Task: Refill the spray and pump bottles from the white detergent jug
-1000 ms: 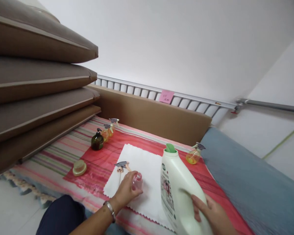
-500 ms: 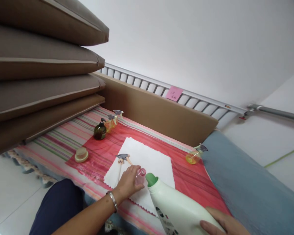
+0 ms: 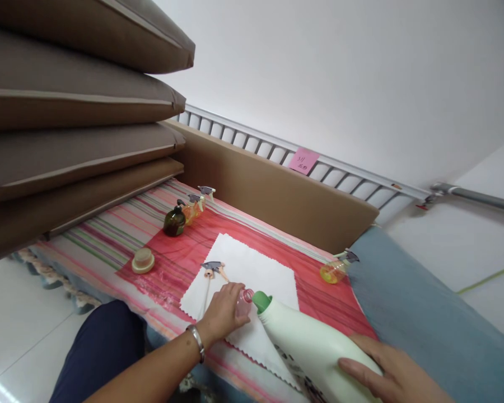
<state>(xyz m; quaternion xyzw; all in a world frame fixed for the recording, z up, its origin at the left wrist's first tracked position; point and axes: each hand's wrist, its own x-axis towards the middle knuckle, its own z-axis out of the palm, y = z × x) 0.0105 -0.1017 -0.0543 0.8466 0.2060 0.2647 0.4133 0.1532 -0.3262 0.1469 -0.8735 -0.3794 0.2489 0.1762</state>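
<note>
My left hand (image 3: 224,310) is closed around a small clear pink bottle (image 3: 243,303), whose open threaded mouth faces up and to the right. Tilted toward it is a large pale green jug (image 3: 315,347) with a dark green spout (image 3: 261,301); the spout tip sits right at the bottle's mouth. My right hand (image 3: 382,366) grips the jug near its lower end. On the white cloth (image 3: 273,274) lies a grey and peach spray head (image 3: 213,268) with a thin tube. I cannot make out any liquid flowing.
A round cream cap (image 3: 143,261) sits left on the red cloth (image 3: 168,280). Behind it stand a dark green pump bottle (image 3: 175,221) and orange spray bottles (image 3: 191,212). A yellow spray bottle (image 3: 334,271) leans at right. Stacked brown cushions (image 3: 79,151) and a brown panel (image 3: 269,190) border the surface.
The jug's spout has come closer to the pink bottle's mouth, and the jug is tipped a little flatter. The view has shifted slightly; both hands keep their hold.
</note>
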